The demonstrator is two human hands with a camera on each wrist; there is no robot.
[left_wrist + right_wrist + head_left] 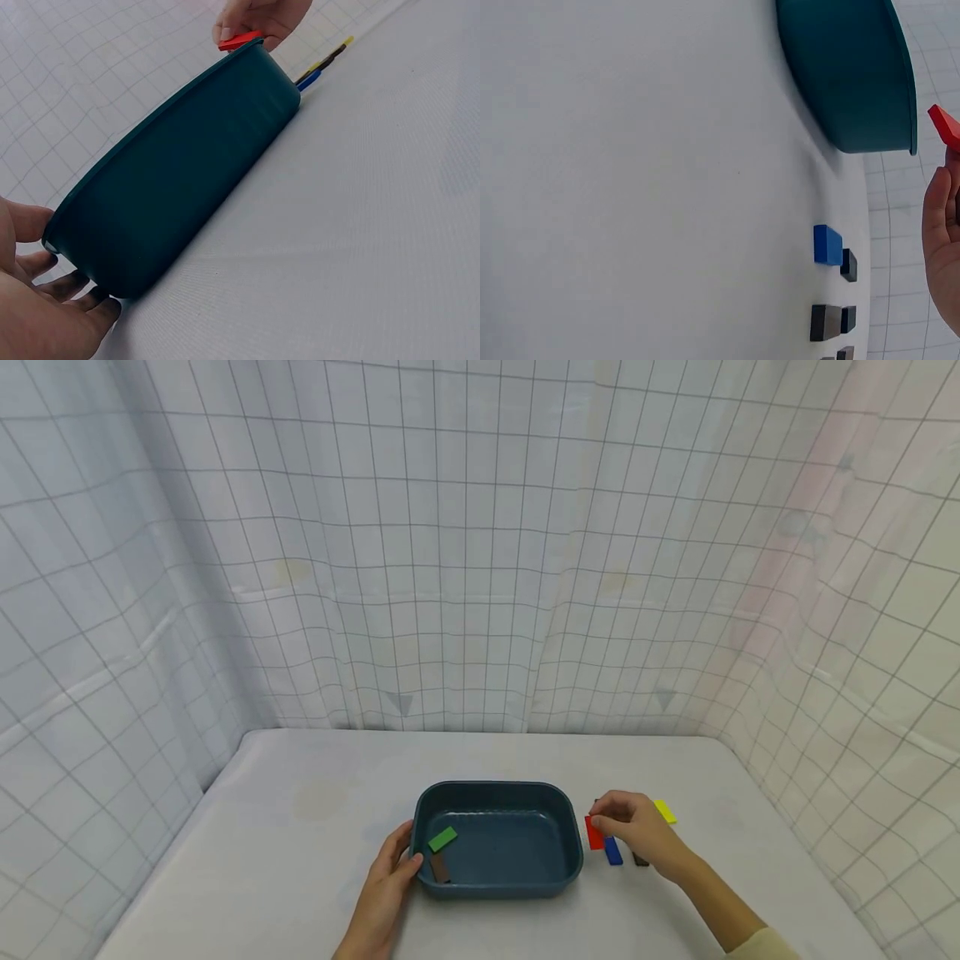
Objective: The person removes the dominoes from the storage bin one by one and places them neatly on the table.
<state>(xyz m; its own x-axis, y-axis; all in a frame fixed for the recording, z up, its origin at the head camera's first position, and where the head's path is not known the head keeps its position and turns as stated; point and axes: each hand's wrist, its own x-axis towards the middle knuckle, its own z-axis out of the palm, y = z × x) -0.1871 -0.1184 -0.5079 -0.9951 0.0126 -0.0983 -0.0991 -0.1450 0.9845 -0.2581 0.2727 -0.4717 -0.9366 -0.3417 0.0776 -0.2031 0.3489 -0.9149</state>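
A dark teal plastic tub (510, 852) rests on the white table. My left hand (386, 881) grips its left end, thumb at the rim and fingers against the outer wall. Inside, at the left, lie a green block (442, 839) and a brown block (439, 867). Just beyond the tub's right end, my right hand (645, 835) pinches a flat red block (594, 833) between thumb and fingers. The left wrist view places this red block (240, 40) at about rim height. Below the right hand, a blue block (613, 852) lies on the table.
A yellow block (665, 812) lies right of the right hand, and a dark block (640, 860) is partly hidden under it. Several dark blocks (826, 322) show in the right wrist view. White grid-patterned curtains (480, 568) enclose the table (315, 827) behind and at both sides.
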